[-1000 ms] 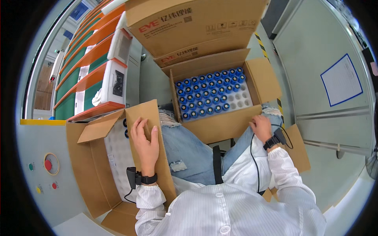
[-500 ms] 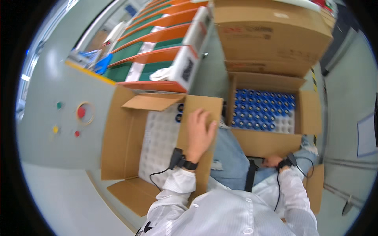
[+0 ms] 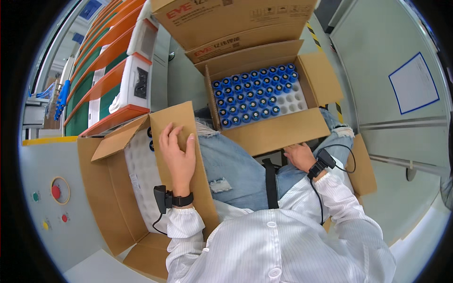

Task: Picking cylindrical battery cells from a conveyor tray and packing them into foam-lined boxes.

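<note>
My left hand (image 3: pixel 178 153) rests on the raised inner flap (image 3: pixel 181 127) of the left cardboard box (image 3: pixel 106 188), fingers spread and holding nothing. In that box lies a white tray (image 3: pixel 141 174) with round pockets; two dark-topped cylinders (image 3: pixel 150 133) show at its far end, partly hidden by the flap. My right hand (image 3: pixel 299 155) lies over my lap at the lower edge of the front flap (image 3: pixel 283 132) of the far box, its fingers loosely extended. Inside the far box (image 3: pixel 309 87), rows of blue cylindrical battery cells (image 3: pixel 250 96) stand upright in a white tray (image 3: pixel 295 100) with several bare pockets.
A large closed carton (image 3: pixel 236 28) stands behind the far box. Orange-edged racks with green linings (image 3: pixel 113 80) are at the far left. A grey panel with coloured buttons (image 3: pixel 55 192) borders the left box. Another cardboard flap (image 3: pixel 363 165) shows beside my right arm.
The view has turned toward the right, so the boxes and both hands appear farther left and higher. My left hand stays on the flap; my right hand stays by the far box's front flap.
</note>
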Demonstrator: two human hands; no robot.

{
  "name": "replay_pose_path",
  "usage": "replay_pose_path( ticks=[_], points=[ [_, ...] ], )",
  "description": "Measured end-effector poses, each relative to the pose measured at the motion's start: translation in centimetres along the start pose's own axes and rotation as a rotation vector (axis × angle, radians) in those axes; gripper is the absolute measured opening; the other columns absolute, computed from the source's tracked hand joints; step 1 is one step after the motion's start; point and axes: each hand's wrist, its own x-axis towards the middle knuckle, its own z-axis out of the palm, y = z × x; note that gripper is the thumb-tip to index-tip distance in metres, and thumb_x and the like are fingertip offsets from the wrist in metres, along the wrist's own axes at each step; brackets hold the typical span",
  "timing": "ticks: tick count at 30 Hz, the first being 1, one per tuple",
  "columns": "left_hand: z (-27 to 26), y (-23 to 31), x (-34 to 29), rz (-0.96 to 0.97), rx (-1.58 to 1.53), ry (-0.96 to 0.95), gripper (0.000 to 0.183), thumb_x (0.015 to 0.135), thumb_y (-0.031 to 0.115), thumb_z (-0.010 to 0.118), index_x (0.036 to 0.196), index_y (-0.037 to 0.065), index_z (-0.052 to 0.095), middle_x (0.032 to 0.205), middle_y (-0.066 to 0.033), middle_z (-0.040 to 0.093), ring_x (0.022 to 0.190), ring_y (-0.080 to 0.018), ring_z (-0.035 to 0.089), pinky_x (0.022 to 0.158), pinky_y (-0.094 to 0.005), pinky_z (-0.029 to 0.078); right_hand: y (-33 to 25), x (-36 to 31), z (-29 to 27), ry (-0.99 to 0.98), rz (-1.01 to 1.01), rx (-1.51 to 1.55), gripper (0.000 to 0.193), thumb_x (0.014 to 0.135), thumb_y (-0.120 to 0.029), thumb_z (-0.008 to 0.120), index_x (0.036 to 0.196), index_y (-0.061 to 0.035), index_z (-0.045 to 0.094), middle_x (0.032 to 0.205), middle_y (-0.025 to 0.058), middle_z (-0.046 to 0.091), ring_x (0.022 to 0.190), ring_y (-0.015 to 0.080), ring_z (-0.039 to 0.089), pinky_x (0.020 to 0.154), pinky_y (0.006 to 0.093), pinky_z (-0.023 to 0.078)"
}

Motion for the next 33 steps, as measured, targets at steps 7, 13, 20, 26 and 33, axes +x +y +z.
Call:
replay_pose_path(
  ticks=[7, 13, 20, 26, 33],
  points=[
    [0.4, 0.1, -1.1, 0.009, 0.04, -0.014, 0.033, 0.087, 0.019, 0.065, 0.113, 0.001, 0.058, 0.132, -0.0173, 0.048, 0.126, -0.0349, 0.042, 0.106, -0.0434, 0.033, -0.3, 0.5, -1.6, 0.305, -0.073, 0.005, 0.02, 0.087, -0.022, 0.061, 0.103, -0.0106, 0.065, 0.098, 0.0039, 0.068, 0.098, 0.0197, 0.062, 0.09, 0.0386, 0.04],
    [1.2, -0.1, -1.3, 0.134, 0.121, -0.016, 0.034, 0.087, 0.02, 0.066, 0.114, 0.001, 0.058, 0.13, -0.0163, 0.051, 0.122, -0.0337, 0.046, 0.104, -0.0414, 0.035, 0.3, 1.7, -2.2, 0.593, -0.077, -0.129, 0.019, 0.089, -0.022, 0.059, 0.103, -0.0123, 0.065, 0.101, 0.0027, 0.068, 0.098, 0.0192, 0.062, 0.09, 0.0387, 0.04],
    [1.6, -0.6, -1.9, 0.187, 0.14, -0.006, 0.036, 0.083, 0.022, 0.07, 0.111, 0.003, 0.06, 0.127, -0.0165, 0.053, 0.118, -0.035, 0.047, 0.101, -0.0443, 0.036, 1.2, 9.0, -9.4, 0.551, 0.256, 0.186, 0.018, 0.09, -0.023, 0.052, 0.091, -0.0155, 0.068, 0.081, 0.0137, 0.068, 0.084, 0.0319, 0.067, 0.072, 0.0459, 0.05],
    [2.5, -1.3, -2.0, 0.197, 0.17, 0.024, 0.034, 0.084, 0.024, 0.068, 0.11, 0.003, 0.06, 0.126, -0.0163, 0.053, 0.117, -0.0355, 0.048, 0.099, -0.0437, 0.037, 2.5, 8.9, -8.8, 0.505, 0.163, 0.163, 0.019, 0.09, -0.028, 0.057, 0.092, -0.0139, 0.069, 0.084, 0.0115, 0.069, 0.081, 0.0329, 0.066, 0.07, 0.0454, 0.051],
    [1.1, -1.8, -1.2, 0.208, 0.152, 0.063, 0.035, 0.081, 0.02, 0.069, 0.109, 0.002, 0.06, 0.121, -0.0173, 0.055, 0.114, -0.0365, 0.048, 0.099, -0.0455, 0.036, 0.5, 6.2, -9.0, 0.243, 0.119, 0.059, 0.024, 0.083, -0.033, 0.064, 0.086, -0.0094, 0.067, 0.084, 0.0143, 0.068, 0.081, 0.0348, 0.066, 0.07, 0.047, 0.05]
  ],
)
